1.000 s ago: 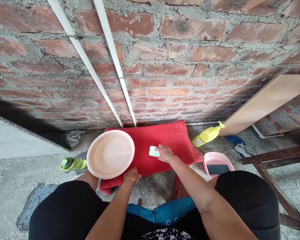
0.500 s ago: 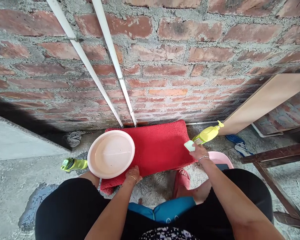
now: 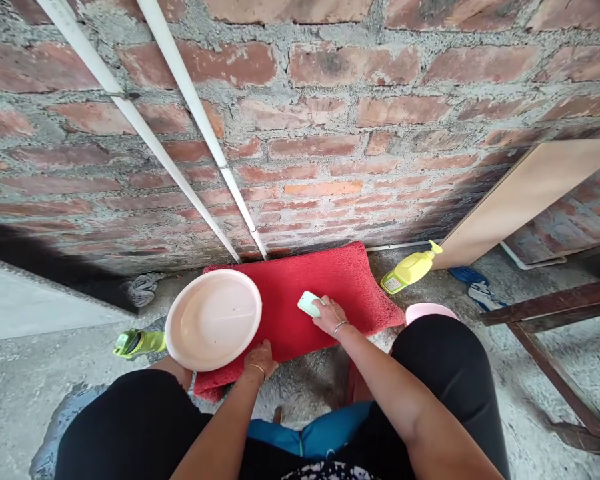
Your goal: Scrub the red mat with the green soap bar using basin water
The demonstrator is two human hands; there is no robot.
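Observation:
A thick red mat, folded over, lies draped in front of me below the brick wall. My right hand is over its middle, fingers closed around a pale green, flat, rounded block with a small hole near one end. Whether its underside has bristles is hidden. At the near edge of the mat, my left hand grips the red fabric, its fingertips partly hidden. Just left of that hand, a pale pink basin holding some water rests on the mat's left end.
A yellow pump bottle stands beyond the mat's right end, near a pink tub. Left of the basin lies a green bottle. White pipes run down the wall. A wooden frame and a leaning board are at right.
My right hand has moved left with the pale green block, from beside the yellow bottle to over the mat's middle. The left hand stays at the mat's near edge.

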